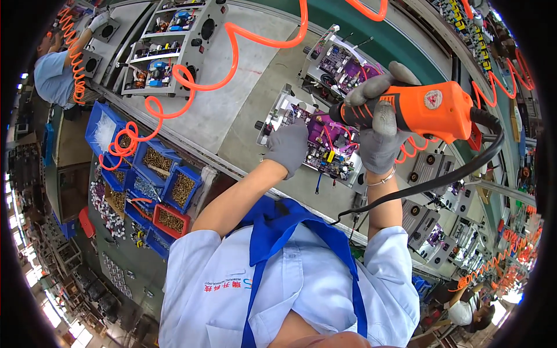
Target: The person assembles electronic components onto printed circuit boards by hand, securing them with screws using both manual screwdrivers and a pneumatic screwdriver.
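My right hand (383, 130), in a grey glove, is wrapped round an orange and black electric screwdriver (429, 110). The tool lies tilted, its bit pointing left over a purple circuit board (319, 132) in a metal housing. At the board's left side is my left hand (287, 146), also gloved in grey, with its fingers drawn together near the bit's tip. Whatever those fingers hold is hidden. Red wires and a small yellow part (331, 156) show on the board. A second open unit with a purple board (348, 64) stands just behind it.
Blue bins (159, 159) and a red bin (170, 220) of screws sit to the left. Assembled units (165, 58) stand at the far left. A black cable (429, 184) trails from the screwdriver; an orange coiled hose (232, 58) crosses above. More housings (432, 168) lie right. Co-workers are farther off.
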